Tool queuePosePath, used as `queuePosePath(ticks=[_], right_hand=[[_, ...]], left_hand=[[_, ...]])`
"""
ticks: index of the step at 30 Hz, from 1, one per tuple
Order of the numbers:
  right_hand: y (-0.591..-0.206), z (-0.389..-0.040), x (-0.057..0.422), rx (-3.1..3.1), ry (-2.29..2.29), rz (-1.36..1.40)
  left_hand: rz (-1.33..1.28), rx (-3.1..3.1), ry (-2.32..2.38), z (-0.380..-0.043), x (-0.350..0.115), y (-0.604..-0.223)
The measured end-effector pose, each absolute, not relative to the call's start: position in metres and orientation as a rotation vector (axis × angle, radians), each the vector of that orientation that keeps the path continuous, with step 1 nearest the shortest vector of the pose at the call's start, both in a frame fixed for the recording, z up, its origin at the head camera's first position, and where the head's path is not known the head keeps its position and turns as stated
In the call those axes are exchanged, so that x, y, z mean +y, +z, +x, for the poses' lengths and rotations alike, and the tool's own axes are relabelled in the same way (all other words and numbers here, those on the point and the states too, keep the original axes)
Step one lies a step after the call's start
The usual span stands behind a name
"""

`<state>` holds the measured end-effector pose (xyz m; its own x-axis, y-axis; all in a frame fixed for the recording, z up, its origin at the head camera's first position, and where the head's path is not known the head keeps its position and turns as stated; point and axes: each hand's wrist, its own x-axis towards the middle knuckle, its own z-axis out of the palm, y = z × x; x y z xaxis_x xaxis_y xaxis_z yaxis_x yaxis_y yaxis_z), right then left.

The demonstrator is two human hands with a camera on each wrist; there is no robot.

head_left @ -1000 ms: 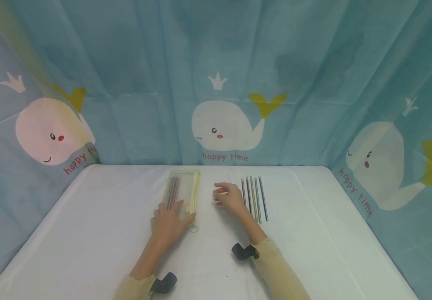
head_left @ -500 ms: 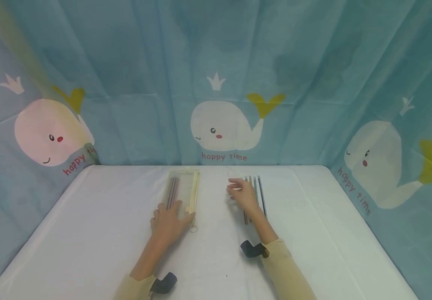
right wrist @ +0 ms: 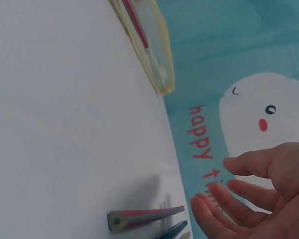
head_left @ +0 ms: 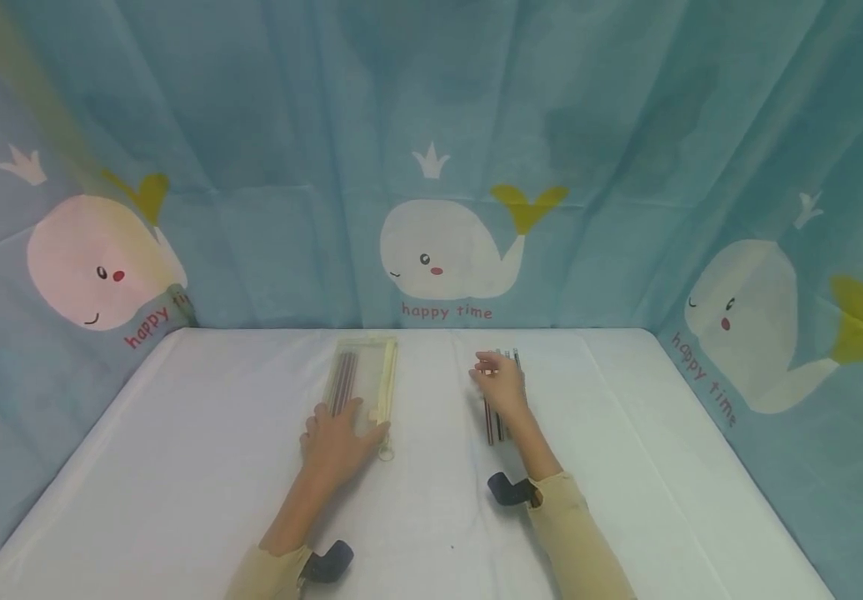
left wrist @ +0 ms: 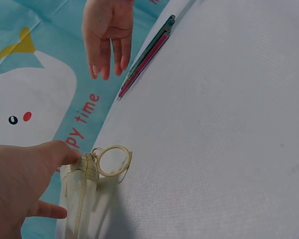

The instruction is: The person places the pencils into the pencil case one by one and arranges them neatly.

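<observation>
A translucent pencil case with a cream zipper edge lies flat left of centre, several pencils showing inside it. My left hand rests on its near end, fingers spread, the thumb at the zipper end. A metal ring hangs off that end in the left wrist view. Over a row of loose pencils hovers my right hand, fingers loosely bent with nothing between them; it covers part of the row. In the right wrist view a red-and-grey pencil lies below the fingertips.
White cloth covers the table. A blue curtain with printed whales rises behind the table and along both sides. Each wrist wears a dark camera mount, the right one low over the cloth.
My right hand has moved right, from the gap beside the case to above the loose pencils, and now covers more of them. The left hand and case have stayed put.
</observation>
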<state>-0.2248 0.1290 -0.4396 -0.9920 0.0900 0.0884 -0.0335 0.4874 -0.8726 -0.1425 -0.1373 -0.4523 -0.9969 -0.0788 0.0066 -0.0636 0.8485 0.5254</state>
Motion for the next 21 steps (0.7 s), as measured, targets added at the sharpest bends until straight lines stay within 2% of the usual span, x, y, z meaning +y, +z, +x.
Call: queuePosePath(ticks=[21], right_hand=[[-0.4361, -0.2198, 0.1279, -2.764, 1.439, -0.135]], left_hand=[[0.120, -3.001, -0.838, -0.1431, -0.1380, -0.4520]])
